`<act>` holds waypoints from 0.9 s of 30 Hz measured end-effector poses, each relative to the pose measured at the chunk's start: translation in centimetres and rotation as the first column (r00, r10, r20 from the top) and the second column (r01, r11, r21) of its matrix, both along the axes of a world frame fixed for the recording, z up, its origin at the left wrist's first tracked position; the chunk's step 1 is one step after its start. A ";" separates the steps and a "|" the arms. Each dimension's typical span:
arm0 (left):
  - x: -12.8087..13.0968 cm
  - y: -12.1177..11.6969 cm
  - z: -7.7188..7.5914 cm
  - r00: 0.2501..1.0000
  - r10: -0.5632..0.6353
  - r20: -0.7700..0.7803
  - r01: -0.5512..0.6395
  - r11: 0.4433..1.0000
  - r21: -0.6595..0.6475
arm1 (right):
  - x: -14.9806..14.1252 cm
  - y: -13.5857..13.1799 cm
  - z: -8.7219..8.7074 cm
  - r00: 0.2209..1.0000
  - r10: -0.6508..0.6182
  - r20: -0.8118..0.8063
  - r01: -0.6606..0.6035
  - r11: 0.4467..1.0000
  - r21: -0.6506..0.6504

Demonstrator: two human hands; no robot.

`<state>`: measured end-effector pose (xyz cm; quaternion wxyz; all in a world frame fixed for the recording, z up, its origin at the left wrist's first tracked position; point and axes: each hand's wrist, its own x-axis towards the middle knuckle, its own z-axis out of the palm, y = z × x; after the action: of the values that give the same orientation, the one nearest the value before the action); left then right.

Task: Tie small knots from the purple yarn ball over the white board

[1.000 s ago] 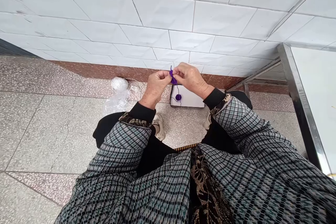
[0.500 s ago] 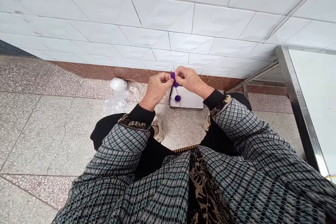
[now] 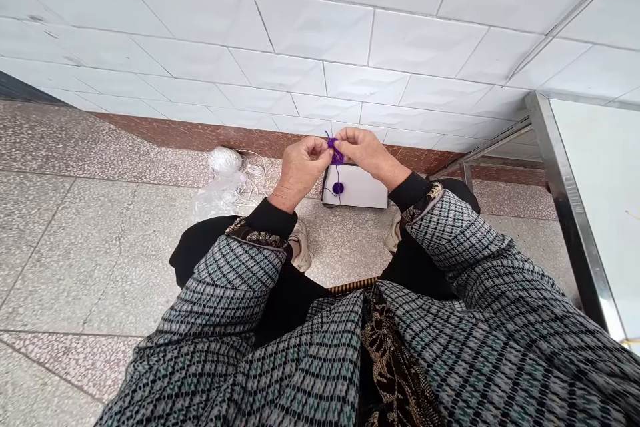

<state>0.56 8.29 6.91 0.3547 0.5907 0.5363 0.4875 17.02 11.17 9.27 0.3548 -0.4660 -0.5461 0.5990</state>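
Both of my hands are raised in front of me, fingertips pinched together on a small piece of purple yarn work (image 3: 335, 151). My left hand (image 3: 300, 168) grips it from the left and my right hand (image 3: 365, 150) from the right. A thin purple strand hangs down from the piece to a small purple yarn ball (image 3: 339, 188), which lies on a white box (image 3: 361, 192) on the floor below my hands. My sleeves are a grey checked knit with black cuffs.
A white yarn ball (image 3: 226, 160) with loose white thread and clear plastic lies on the terrazzo floor by the tiled wall. A metal-framed table (image 3: 570, 193) stands at the right. My shoes (image 3: 301, 248) rest on the floor near the box.
My hands have stayed pinched on the purple piece, with only small finger shifts. The view has moved slightly.
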 end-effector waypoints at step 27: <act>-1.2 0.2 -0.6 0.986 0.032 -0.165 0.000 0.982 0.189 | 0.6 0.4 -0.7 0.983 -0.147 -0.109 0.149 0.989 0.012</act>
<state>-0.61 8.44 6.27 0.2466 0.6562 0.5205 0.4875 17.64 11.56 8.55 0.4320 -0.4687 -0.4958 0.5898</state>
